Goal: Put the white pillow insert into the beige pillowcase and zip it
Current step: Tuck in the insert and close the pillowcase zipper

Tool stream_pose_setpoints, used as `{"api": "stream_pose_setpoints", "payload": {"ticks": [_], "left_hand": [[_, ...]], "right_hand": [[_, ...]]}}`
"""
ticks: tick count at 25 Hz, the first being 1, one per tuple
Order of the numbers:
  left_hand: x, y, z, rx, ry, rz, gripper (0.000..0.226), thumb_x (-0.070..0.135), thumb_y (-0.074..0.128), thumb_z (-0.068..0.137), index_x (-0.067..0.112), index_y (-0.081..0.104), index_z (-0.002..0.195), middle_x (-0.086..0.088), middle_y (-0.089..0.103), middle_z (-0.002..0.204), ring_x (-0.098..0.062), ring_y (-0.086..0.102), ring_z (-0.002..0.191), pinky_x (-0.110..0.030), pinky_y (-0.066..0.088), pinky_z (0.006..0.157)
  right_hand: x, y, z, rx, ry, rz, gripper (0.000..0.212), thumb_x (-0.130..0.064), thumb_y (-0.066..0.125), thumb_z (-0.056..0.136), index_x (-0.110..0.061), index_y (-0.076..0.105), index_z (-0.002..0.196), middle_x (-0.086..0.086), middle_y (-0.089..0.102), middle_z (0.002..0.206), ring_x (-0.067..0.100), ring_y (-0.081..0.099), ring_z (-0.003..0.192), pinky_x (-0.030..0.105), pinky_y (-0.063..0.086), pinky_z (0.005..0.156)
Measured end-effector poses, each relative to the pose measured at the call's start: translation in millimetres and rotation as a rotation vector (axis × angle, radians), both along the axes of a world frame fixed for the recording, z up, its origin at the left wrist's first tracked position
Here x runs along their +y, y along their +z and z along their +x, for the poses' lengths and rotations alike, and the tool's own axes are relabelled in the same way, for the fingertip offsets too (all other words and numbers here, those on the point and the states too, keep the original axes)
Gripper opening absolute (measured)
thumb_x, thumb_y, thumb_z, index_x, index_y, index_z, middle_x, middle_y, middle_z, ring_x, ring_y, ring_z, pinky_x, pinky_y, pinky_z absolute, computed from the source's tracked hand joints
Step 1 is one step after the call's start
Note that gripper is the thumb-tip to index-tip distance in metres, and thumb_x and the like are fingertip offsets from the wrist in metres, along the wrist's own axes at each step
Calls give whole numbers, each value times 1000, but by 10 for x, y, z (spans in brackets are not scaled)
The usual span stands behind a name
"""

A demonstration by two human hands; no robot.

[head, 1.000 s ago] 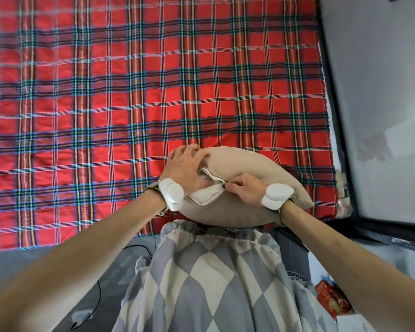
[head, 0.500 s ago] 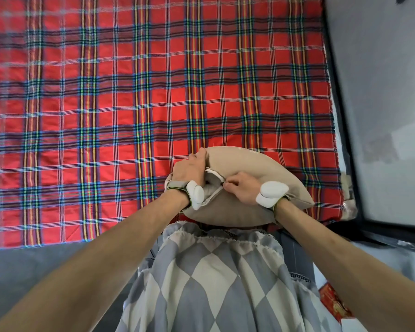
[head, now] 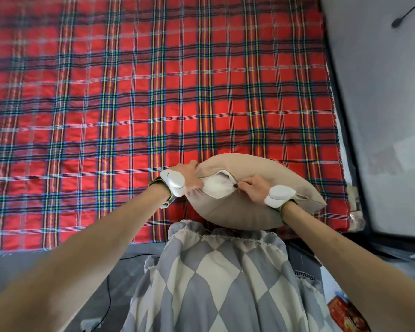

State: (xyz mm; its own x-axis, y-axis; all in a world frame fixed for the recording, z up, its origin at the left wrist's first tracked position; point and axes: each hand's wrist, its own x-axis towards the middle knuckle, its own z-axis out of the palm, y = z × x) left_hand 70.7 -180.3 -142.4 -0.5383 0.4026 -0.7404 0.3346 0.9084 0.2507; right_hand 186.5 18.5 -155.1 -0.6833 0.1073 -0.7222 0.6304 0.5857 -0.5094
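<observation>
Count: one beige pillowcase (head: pixel 249 209), one white pillow insert (head: pixel 217 185), one zipper pull (head: pixel 236 185), two hands, two white wrist units, one plaid blanket (head: pixel 153 104).
Pillowcase place: on the near edge of the plaid blanket, toward its right corner, with its near side hanging just past the blanket's edge.
Pillowcase look: plump and rounded, smooth beige cloth, puckered at its left end.
Insert: inside the pillowcase, showing white only through a lens-shaped gap in the seam that faces up.
Zip: closed on the right part of the seam, open on the left part; the dark pull sits at the gap's right end.
Left hand (head: pixel 189 173): fingers (head: pixel 192 165) clenched on the bunched left end of the pillowcase, above the blanket's near edge.
Right hand (head: pixel 255 188): fingers (head: pixel 246 182) pinching the zipper pull.
Wrist units: one on the left wrist (head: pixel 173 182), one on the right wrist (head: pixel 279 196).
Off the blanket's near edge: a grey-and-white diamond-patterned garment (head: pixel 213 283), a dark cable (head: pixel 109 291) and a red packet (head: pixel 345 315).
</observation>
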Motion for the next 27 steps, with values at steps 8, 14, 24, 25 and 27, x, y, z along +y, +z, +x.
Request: {"api": "stream_pose_setpoints", "payload": {"ticks": [8, 14, 24, 25, 27], "left_hand": [[265, -36, 113, 339, -61, -170, 33, 16, 28, 100, 4, 52, 119, -13, 61, 118, -33, 60, 107, -36, 43, 74], [364, -72, 150, 247, -176, -302, 32, -2, 31, 97, 6, 55, 117, -11, 62, 118, -29, 61, 105, -30, 47, 80], [14, -168, 59, 226, -31, -279, 30, 18, 41, 94, 6, 45, 121, -14, 59, 112, -34, 60, 100, -36, 42, 66], [-5, -169, 38, 228, -9, -295, 31, 19, 42, 94, 7, 45, 122, -13, 58, 114, -34, 60, 103, -37, 43, 67], [-16, -184, 17, 224, 22, -274, 31, 19, 40, 95, 7, 45, 123, -14, 58, 116, -35, 59, 104, -37, 45, 71]], "right_hand": [[-503, 304, 189, 506, 375, 293, 37, -12, 49, 87, -9, 54, 124, 10, 55, 126, 31, 50, 116, 43, 45, 93], [-1017, 197, -112, 64, 700, 383, 55, -33, 48, 91, -11, 33, 139, 16, 46, 136, 34, 42, 125, 41, 30, 106], [-540, 172, 209, 577, 363, 284, 45, -21, 60, 77, -21, 56, 122, 5, 57, 123, 26, 52, 113, 41, 43, 99], [-310, 163, 278, 570, 239, 430, 47, -24, 59, 77, -21, 53, 124, 6, 54, 126, 28, 48, 116, 45, 41, 100], [137, 125, 375, 316, -20, 724, 54, -42, 56, 80, -19, 44, 128, 14, 46, 132, 36, 42, 121, 52, 38, 101]]}}
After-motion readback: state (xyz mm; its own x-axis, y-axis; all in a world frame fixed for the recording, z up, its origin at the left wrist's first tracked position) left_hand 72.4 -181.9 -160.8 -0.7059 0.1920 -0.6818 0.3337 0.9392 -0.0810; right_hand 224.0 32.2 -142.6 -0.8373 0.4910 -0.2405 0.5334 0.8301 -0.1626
